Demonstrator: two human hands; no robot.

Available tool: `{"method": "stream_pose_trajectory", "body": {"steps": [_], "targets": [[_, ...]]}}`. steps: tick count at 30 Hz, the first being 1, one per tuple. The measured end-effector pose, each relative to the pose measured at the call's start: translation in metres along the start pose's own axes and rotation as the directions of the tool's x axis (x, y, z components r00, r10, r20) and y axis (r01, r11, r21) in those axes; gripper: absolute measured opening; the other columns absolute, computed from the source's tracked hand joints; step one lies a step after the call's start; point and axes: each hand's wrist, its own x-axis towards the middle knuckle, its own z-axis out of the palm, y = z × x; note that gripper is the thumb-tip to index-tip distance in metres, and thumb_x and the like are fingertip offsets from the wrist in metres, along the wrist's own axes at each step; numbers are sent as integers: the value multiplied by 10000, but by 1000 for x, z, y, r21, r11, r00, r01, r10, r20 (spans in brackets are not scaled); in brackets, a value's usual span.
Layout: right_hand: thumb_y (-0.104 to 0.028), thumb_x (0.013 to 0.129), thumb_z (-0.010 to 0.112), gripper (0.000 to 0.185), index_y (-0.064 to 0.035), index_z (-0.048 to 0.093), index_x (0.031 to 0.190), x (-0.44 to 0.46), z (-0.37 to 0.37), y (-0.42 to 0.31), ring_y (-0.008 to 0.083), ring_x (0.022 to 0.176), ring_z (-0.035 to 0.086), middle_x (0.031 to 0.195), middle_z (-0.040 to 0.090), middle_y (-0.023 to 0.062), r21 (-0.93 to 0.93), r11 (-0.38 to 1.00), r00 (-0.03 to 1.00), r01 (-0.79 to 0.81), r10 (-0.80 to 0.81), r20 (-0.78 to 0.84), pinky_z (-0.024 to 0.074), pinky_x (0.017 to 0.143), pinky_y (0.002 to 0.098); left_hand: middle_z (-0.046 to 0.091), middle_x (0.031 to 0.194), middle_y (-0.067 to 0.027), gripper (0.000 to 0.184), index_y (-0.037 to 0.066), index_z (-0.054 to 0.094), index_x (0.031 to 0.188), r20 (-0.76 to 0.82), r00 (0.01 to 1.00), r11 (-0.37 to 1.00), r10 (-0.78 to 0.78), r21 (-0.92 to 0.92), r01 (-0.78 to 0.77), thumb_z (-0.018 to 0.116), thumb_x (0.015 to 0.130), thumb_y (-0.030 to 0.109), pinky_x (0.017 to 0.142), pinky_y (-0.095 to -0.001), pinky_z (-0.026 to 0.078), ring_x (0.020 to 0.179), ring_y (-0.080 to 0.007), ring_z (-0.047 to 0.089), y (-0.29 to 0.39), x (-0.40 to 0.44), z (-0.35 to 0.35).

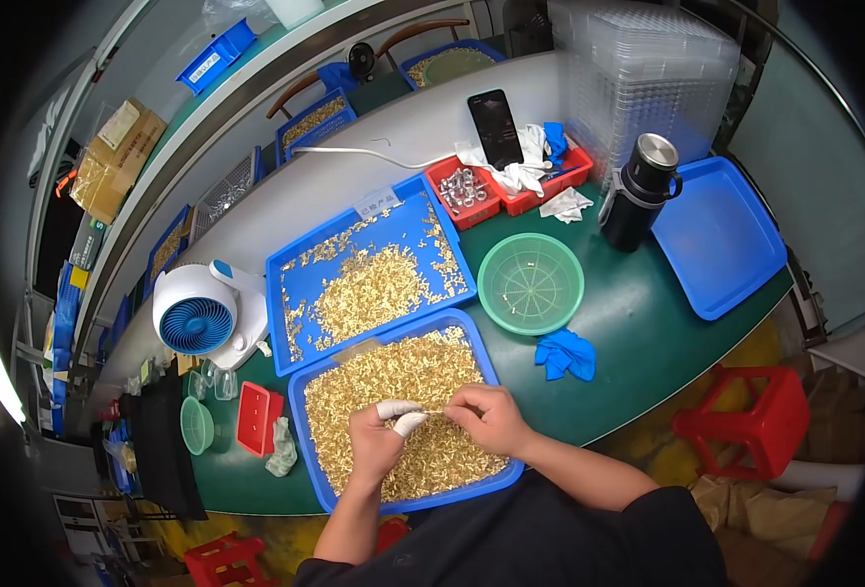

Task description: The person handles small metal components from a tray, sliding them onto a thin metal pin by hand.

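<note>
Both hands meet above the near blue tray (513, 474), with one small brass-coloured piece (433, 412) between their fingertips. The left hand (382, 437) pinches its end between a thumb and finger that both wear white coverings; the right hand (491, 417), its fingers bare, is closed on the other end in a thumb-and-finger pinch (the piece is so slight that its exact shape cannot be made out). Directly below the grip, a thick bed of brass-coloured pieces (437, 460) fills that tray. Beyond the grip and a little to its left, a second blue tray (276, 315) carries a looser heap (369, 293) of similar pieces, with a white label (378, 203) on its far edge. Beyond and to the right of the grip stands a round green sieve basket (521, 305) with a few specks inside, and a crumpled blue glove (565, 354) lies between it and the right hand. Well to the left of the grip are a white desk fan (198, 324) and, nearer, a small red tray (258, 419). Far beyond the grip, to the right, a black thermos (630, 207) stands upright near a propped smartphone (495, 127).
</note>
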Motion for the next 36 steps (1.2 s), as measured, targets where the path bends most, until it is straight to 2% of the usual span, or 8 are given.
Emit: {"method": "stream_pose_trajectory", "body": {"steps": [3, 6, 12, 15, 21, 27, 33, 36], "targets": [[-99, 925, 709, 110, 4, 705, 887, 1, 0, 3, 144, 629, 596, 748, 652, 85, -36, 999, 999, 34, -33, 13, 461, 580, 310, 757, 889, -75, 103, -26, 754, 932, 3, 997, 995, 74, 73, -74, 788, 837, -47, 751, -258, 568, 811, -124, 701, 1, -1, 7], [-102, 927, 705, 113, 5, 704, 890, 0, -1, -2, 144, 632, 596, 752, 653, 82, 6, 1000, 1000, -6, 6, 11, 462, 583, 309, 755, 882, -66, 127, -18, 758, 938, 30, 997, 997, -71, 2, 71, 806, 822, -36, 746, -252, 554, 812, -116, 693, -4, -2, 6], [-100, 927, 704, 108, 4, 704, 897, 0, -1, -1, 141, 634, 593, 761, 654, 79, 0, 1000, 1000, -7, 7, 26, 464, 585, 308, 754, 875, -52, 132, -4, 761, 932, 57, 996, 996, 66, 48, -69, 826, 818, 2, 713, -254, 538, 782, -112, 683, -1, 2, 2], [-102, 926, 706, 107, 2, 706, 898, 1, -1, 0, 139, 634, 593, 764, 656, 78, -18, 1000, 999, 3, -2, 34, 463, 584, 307, 755, 859, -48, 125, 3, 766, 912, 115, 992, 978, 43, 196, -65, 837, 810, 12, 711, -256, 538, 773, -110, 681, 13, 2, 0], [-94, 925, 702, 97, -2, 709, 895, 0, -1, 1, 147, 637, 604, 763, 663, 81, -9, 1000, 999, -10, 11, 36, 470, 590, 308, 752, 809, -43, 115, 7, 773, 881, 25, 993, 988, 111, 105, -113, 851, 799, 26, 686, -251, 529, 749, -101, 681, 6, 5, 5], [-98, 931, 696, 109, 0, 706, 886, 1, -1, 1, 150, 644, 612, 761, 664, 83, -10, 1000, 999, 27, -26, 26, 476, 596, 313, 750, 836, -47, 136, 7, 775, 903, 100, 994, 987, 42, 152, -57, 854, 793, 18, 704, -253, 533, 769, -105, 679, 12, 3, 0], [-94, 930, 694, 109, 4, 704, 883, 0, -1, -1, 154, 651, 619, 765, 667, 83, 17, 999, 999, -28, 28, 21, 481, 606, 312, 745, 802, -40, 111, 13, 771, 877, 12, 993, 991, 115, 74, -116, 849, 798, 16, 676, -255, 527, 731, -100, 672, 10, 7, 6], [-93, 931, 693, 110, 5, 703, 883, 0, -1, -1, 153, 654, 618, 766, 666, 85, 25, 999, 1000, -20, 19, 19, 481, 608, 308, 740, 795, -38, 104, 10, 767, 870, 105, 994, 979, 25, 200, -46, 844, 801, 11, 676, -259, 528, 727, -101, 669, 19, 4, 4]]}}
